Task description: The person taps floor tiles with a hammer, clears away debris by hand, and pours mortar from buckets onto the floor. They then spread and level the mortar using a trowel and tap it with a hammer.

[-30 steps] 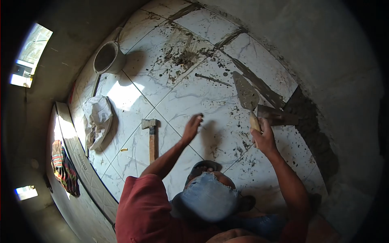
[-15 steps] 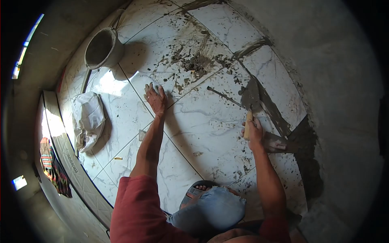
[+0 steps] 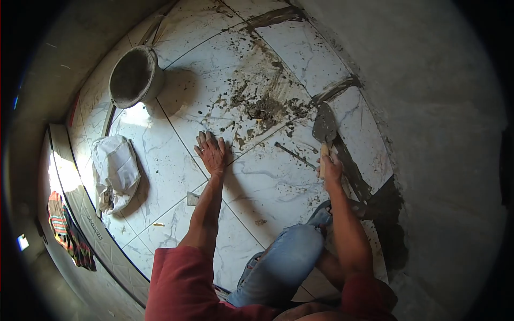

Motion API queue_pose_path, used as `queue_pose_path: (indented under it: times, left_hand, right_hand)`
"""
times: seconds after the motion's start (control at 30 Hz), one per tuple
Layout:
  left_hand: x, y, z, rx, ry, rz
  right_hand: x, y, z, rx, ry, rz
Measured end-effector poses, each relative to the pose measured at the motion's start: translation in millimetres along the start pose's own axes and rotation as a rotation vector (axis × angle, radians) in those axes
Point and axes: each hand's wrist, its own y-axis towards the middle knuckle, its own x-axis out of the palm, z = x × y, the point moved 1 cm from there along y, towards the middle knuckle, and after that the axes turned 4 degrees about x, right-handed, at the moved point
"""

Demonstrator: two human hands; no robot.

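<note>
My left hand [image 3: 212, 152] rests on a white marbled floor tile [image 3: 267, 184], fingers spread, with nothing in it. In my right hand [image 3: 332, 168] is the wooden handle of a pointed trowel [image 3: 324, 124]. The mortar-coated blade points away from me, over or against the wide grey mortar strip [image 3: 350, 163] between tiles; contact is hard to judge. A thin dark rod [image 3: 294, 155] lies on the tile left of my right hand. Beyond my hands, crumbly mortar [image 3: 265, 108] is scattered over the floor.
A bucket [image 3: 134, 77] stands at the far left, a crumpled white sack [image 3: 116, 171] nearer. Left of that lie a mattress-like panel [image 3: 96, 219] and a striped cloth [image 3: 67, 224]. A bare concrete wall [image 3: 439, 134] bounds the right side. My bent knee [image 3: 294, 249] is below my hands.
My right hand has moved the trowel farther away along the mortar strip. My leg and foot have shifted forward and right. My left hand stays at about the same spot; the view has tilted slightly.
</note>
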Motion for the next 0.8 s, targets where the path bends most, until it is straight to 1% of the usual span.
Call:
queue_pose_path:
  times: [0.07,0.13,0.17,0.2,0.27,0.3,0.33,0.4,0.47,0.53,0.57,0.63,0.67,0.73,0.77,0.8]
  left_hand:
    - [-4,0,0,-0.012,0.010,-0.009]
    - [-4,1,3,-0.019,0.013,-0.017]
    - [-5,0,4,-0.009,0.007,-0.028]
    - [-7,1,3,0.001,0.003,-0.034]
    - [-9,2,4,-0.005,0.000,-0.033]
    - [-9,1,5,-0.007,-0.012,-0.042]
    - [-9,0,5,-0.016,-0.007,-0.037]
    - [-10,2,5,-0.005,-0.005,-0.046]
    - [-11,2,5,-0.010,-0.024,-0.054]
    - [-8,2,4,-0.006,0.010,-0.050]
    - [-9,2,5,-0.010,0.025,-0.063]
    - [-9,2,5,-0.020,0.013,-0.069]
    - [-10,3,6,-0.018,0.000,-0.073]
    - [-10,4,5,-0.019,0.005,-0.067]
    - [-11,4,6,-0.022,-0.003,-0.071]
    - [-11,4,6,-0.025,-0.011,-0.080]
  right_hand:
    - [15,9,4,0.026,0.023,-0.049]
    - [40,12,1,0.013,-0.070,-0.207]
    - [52,13,-5,-0.017,-0.246,-0.268]
    - [63,17,-10,-0.021,-0.251,-0.283]
    - [82,26,-19,-0.307,-0.617,-0.278]
    - [85,36,-22,-0.352,-0.601,-0.288]
    - [86,50,-26,-0.469,-0.642,-0.241]
    - [94,68,-55,-0.366,-0.461,-0.214]
    - [99,99,-85,-0.301,-0.319,-0.223]
    - [105,126,-112,-0.218,-0.193,-0.190]
    - [105,140,-123,-0.218,-0.198,-0.194]
    - [109,158,-134,-0.102,-0.196,-0.330]
    - [112,157,-135,-0.101,-0.195,-0.333]
    - [116,152,-137,-0.129,-0.455,-0.466]
    - [116,149,-141,-0.146,-0.607,-0.481]
    - [120,149,-145,-0.148,-0.610,-0.482]
